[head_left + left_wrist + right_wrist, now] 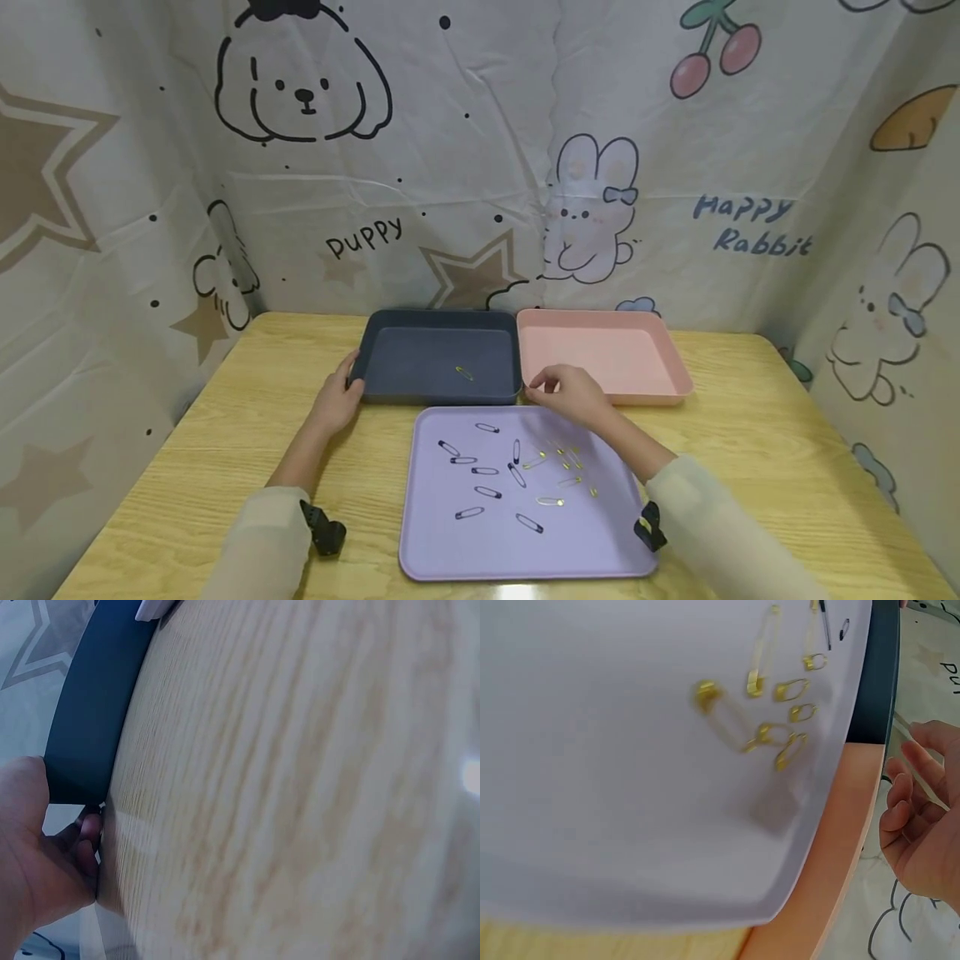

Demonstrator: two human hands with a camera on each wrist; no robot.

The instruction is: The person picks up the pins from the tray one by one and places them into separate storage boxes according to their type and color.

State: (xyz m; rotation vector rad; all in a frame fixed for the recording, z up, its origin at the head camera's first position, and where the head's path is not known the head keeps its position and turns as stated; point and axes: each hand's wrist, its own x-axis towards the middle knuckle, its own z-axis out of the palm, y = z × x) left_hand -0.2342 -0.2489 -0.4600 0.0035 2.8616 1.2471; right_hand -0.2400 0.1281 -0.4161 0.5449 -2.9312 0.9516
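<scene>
My left hand (339,400) grips the left side of the dark blue tray (360,367); in the left wrist view its thumb lies against the tray's corner. A single gold safety pin (463,373) lies in that tray. My right hand (573,393) hovers above the front left corner of the pink tray (637,354), thumb and index tips close together. Whether a small thing is between them cannot be made out. Below, the lilac tray (525,558) carries several black safety pins (484,472) on its left and several gold safety pins (550,502) on its right.
The dark blue and pink trays stand side by side at the back of the wooden table (750,483), with the lilac tray in front of them. A patterned cloth (465,167) hangs behind and at both sides. Each wrist wears a small black camera (324,531).
</scene>
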